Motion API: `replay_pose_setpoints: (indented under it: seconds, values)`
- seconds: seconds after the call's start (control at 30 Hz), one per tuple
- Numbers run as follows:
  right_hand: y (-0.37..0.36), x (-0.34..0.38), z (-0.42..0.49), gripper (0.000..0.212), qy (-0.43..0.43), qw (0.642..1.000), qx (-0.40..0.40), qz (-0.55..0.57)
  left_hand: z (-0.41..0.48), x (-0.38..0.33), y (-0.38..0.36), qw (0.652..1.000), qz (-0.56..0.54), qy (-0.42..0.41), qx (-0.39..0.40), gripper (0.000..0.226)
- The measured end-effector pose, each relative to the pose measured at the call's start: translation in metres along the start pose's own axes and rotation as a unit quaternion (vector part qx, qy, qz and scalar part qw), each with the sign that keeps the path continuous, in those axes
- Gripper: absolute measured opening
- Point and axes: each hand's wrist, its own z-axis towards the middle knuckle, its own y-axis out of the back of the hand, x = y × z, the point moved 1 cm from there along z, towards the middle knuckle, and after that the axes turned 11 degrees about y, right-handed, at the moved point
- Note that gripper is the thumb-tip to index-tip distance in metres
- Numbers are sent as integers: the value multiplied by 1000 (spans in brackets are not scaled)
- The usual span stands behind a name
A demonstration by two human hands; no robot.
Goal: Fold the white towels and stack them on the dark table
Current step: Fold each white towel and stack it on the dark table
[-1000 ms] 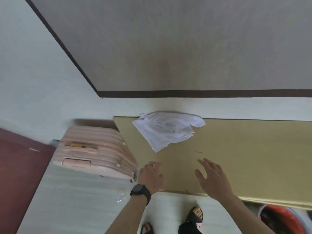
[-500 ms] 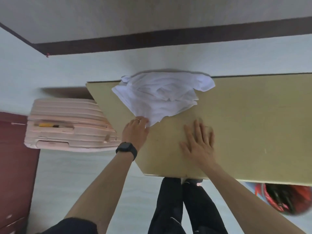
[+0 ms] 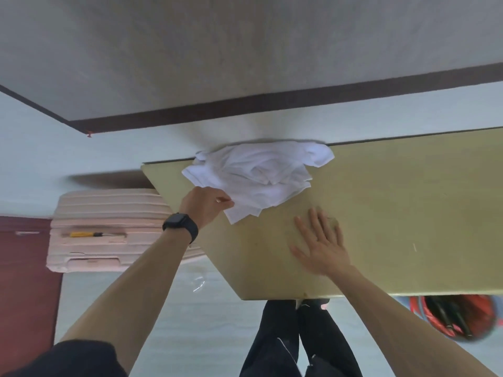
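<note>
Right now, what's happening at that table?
A person stands at the table. Their left hand pinches the near corner of the crumpled white towels, which lie heaped at the table's far edge. Their right hand lies flat and open on the tabletop beside the heap. Nothing is folded or stacked yet. A pink suitcase sits on the floor to the left.

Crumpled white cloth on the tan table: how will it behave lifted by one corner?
Probably floppy: the crumpled white cloth lies in soft folds, so lifted at the corner the left hand pinches it should drape and unfurl. Likely light, as the layers look thin. Pushed, it would probably bunch on the tan table rather than slide.
</note>
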Motion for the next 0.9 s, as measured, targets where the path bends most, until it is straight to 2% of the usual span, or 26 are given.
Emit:
replay_pose_setpoints:
  seconds: [0.1, 0.17, 0.23, 0.3, 0.37, 0.43, 0.47, 0.6, 0.7, 0.77, 0.83, 0.9]
  values:
    - [35, 7, 1, 89, -10, 995, 96, 37, -9, -10, 42, 999, -32, -24, -31, 16]
    - [69, 20, -1, 92, -31, 984, 114, 131, -18, -20, 74, 996, -63, -47, -48, 11]
    - [102, 38, -7, 88, -38, 976, 38, 209, -33, -33, 106, 991, -89, -71, -71, 11]
    - [137, 64, -19, 82, -8, 965, -109, 239, -50, -46, 135, 983, -114, -103, -99, 12]
    - [175, 91, -31, 79, 33, 935, -243, 257, -68, -55, 160, 974, -147, -131, -108, 10]
    - [211, 114, -41, 79, 77, 907, -323, 259, -86, -62, 183, 963, -184, -155, -119, 8]
    - [228, 123, -44, 80, 103, 901, -336, 253, -95, -66, 193, 958, -199, -164, -122, 7]
    - [284, 150, -55, 80, 207, 909, -285, 225, -132, -88, 230, 947, -214, -211, -118, 3]
    - [317, 163, -70, 46, 266, 884, -269, 277, -154, -102, 245, 948, -203, -227, -96, 8]
    - [333, 164, -81, 23, 267, 875, -265, 304, -168, -110, 250, 945, -218, -227, -83, 18]
    - [344, 157, -90, 22, 263, 880, -263, 297, -181, -118, 251, 941, -255, -217, -54, 25]
    - [351, 146, -98, 21, 261, 884, -255, 292, -192, -128, 250, 938, -279, -203, -24, 21]
